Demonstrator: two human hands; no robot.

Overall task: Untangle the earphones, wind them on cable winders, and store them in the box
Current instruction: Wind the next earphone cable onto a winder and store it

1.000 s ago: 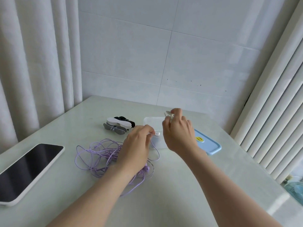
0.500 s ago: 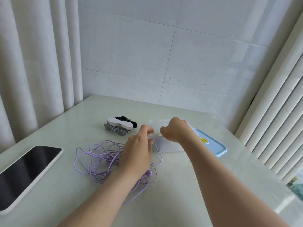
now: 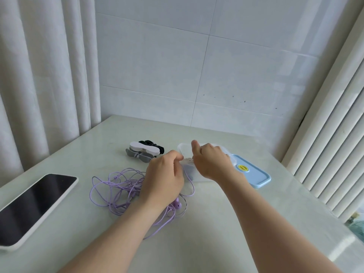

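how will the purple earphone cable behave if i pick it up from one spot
Likely floppy: the purple earphone cable lies in loose, overlapping loops on the table, so lifting one spot would probably drag the whole tangle along. It is probably light, being thin cord. The earbud at its end may dangle and swing.

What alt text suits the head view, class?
A person's left hand and right hand meet at an open clear box on a table. Tangled purple earphones lie under the left arm; cable winders, blue lid and phone sit nearby.
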